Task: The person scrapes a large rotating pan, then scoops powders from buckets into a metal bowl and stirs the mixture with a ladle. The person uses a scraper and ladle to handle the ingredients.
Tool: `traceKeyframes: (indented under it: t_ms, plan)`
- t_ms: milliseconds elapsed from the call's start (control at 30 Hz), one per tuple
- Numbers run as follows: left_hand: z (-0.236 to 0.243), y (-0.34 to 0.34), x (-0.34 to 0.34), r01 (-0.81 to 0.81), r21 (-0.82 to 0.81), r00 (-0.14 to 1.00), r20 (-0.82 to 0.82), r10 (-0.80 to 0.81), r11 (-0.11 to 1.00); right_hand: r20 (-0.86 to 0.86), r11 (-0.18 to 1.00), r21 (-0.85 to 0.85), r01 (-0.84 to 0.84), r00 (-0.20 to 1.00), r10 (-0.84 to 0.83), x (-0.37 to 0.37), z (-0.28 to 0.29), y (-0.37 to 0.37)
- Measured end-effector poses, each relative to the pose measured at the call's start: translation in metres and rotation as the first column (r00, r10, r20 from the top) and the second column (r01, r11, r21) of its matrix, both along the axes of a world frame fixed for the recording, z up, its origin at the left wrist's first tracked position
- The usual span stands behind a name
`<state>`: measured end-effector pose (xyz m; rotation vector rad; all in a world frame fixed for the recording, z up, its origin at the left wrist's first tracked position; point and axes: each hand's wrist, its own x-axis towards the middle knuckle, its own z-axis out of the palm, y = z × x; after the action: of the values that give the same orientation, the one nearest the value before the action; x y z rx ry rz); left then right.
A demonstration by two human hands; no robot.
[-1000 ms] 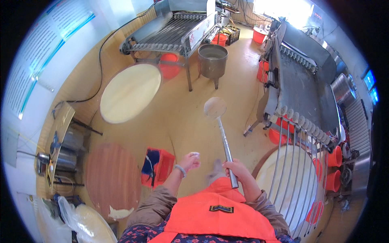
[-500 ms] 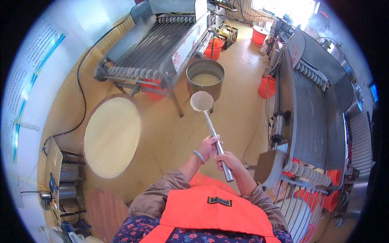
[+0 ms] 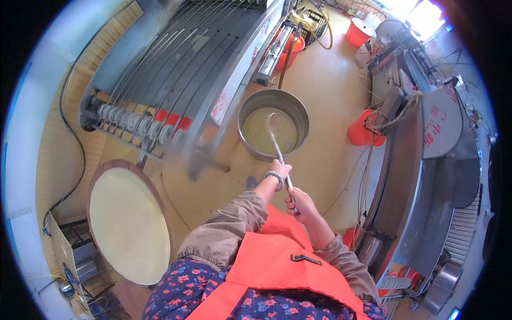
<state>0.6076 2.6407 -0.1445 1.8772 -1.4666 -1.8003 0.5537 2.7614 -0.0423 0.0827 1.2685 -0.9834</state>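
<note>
My left hand (image 3: 279, 170), with a bracelet at the wrist, grips the metal long-handled ladle (image 3: 274, 140) partway along its shaft. Lower on the same handle my right hand (image 3: 300, 201) is wrapped round the end. The ladle's head is down inside a round steel pot (image 3: 243, 130) ahead of me, which holds pale, cloudy liquid; only part of the head's rim shows.
A roller conveyor machine (image 3: 200, 53) stands front left, another metal machine (image 3: 405, 202) along the right. A round board (image 3: 128, 224) bearing a cream sheet is at lower left. Red buckets (image 3: 360, 128), a black crate (image 3: 314, 21), hoses and cables lie around the floor (image 3: 330, 80).
I have moved forward to the pot. My left hand has taken hold of the handle, and the ladle's head has gone from held out over the floor down into the pot.
</note>
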Motion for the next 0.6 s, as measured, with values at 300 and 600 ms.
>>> traceKeyframes:
  t_ms: [300,600]
  plan:
    - [-0.104,-0.150,-0.042,0.171,0.146,0.849,0.480,-0.221,0.974,0.650,0.964,0.265,0.024,0.734,-0.197,-0.088,-0.119,-0.156]
    - [-0.171,-0.168,-0.105,0.213,0.518,0.843,0.331,-0.424,0.829,0.518,0.904,0.427,-0.029,0.827,-0.219,-0.149,-0.162,-0.203]
